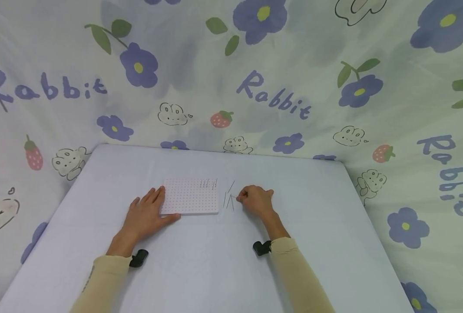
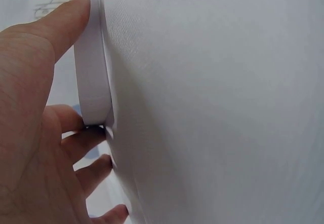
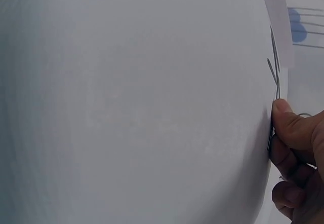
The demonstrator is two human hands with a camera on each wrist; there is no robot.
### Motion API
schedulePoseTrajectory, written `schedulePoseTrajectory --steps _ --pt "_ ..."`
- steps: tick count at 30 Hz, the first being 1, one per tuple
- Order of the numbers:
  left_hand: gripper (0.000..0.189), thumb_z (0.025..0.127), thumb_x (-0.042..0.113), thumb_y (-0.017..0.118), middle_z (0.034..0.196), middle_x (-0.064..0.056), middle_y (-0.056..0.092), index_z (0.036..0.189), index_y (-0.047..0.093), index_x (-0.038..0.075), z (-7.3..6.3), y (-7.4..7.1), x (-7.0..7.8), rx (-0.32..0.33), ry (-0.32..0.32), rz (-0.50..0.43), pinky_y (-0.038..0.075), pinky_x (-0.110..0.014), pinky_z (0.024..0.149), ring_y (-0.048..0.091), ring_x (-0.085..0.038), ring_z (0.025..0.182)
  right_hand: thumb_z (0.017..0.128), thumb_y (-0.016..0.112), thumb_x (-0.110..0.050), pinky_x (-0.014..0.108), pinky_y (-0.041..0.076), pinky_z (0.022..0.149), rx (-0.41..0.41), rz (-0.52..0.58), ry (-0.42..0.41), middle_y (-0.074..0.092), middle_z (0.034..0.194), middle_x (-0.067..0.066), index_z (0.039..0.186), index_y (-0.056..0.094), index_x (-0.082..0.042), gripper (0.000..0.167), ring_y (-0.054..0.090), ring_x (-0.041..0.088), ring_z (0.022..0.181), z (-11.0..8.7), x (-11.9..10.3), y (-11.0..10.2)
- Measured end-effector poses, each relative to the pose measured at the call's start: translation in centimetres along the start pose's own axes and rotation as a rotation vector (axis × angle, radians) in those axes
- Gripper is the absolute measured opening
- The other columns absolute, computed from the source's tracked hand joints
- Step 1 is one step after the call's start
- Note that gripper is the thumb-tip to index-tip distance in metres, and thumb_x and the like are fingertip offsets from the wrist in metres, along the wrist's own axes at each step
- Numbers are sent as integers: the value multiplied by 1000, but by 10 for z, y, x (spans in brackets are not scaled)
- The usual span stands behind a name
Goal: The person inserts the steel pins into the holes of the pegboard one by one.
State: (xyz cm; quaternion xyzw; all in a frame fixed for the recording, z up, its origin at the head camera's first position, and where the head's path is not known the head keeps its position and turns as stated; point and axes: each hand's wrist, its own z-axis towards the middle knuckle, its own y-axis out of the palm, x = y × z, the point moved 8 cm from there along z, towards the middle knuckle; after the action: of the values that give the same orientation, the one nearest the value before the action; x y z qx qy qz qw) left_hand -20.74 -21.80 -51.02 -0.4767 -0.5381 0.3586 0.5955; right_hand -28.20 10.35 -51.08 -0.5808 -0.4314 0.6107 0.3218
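Observation:
A white pegboard (image 1: 190,198) with rows of small holes lies flat on the table. Several thin metal pins (image 1: 204,183) stand in its far right part. My left hand (image 1: 147,213) rests against the board's near left corner, fingers extended along the left side; its thumb (image 2: 71,19) presses the front edge. Right of the board, several loose thin dark metal pins (image 1: 228,198) lie on the cloth. My right hand (image 1: 256,200) is low over them, its thumb and forefinger pinching one thin pin. In the right wrist view, other loose pins (image 3: 275,57) lie just beyond the fingertips.
A white cloth (image 1: 200,265) covers the table. Behind it and at both sides hangs a printed curtain (image 1: 200,65) with flowers and rabbits. Each wrist carries a small black camera mount, such as the left one (image 1: 139,258).

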Motion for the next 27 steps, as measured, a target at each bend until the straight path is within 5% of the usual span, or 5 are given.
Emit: schedulePoseTrajectory --steps 27 --pt "108 87 67 64 161 -26 29 156 24 -7 -1 -2 2 6 -3 3 17 -72 112 23 -47 148 93 74 -30 60 35 93 -4 -32 -31 73 81 -9 83 75 -20 14 58 11 71 0 -2 0"
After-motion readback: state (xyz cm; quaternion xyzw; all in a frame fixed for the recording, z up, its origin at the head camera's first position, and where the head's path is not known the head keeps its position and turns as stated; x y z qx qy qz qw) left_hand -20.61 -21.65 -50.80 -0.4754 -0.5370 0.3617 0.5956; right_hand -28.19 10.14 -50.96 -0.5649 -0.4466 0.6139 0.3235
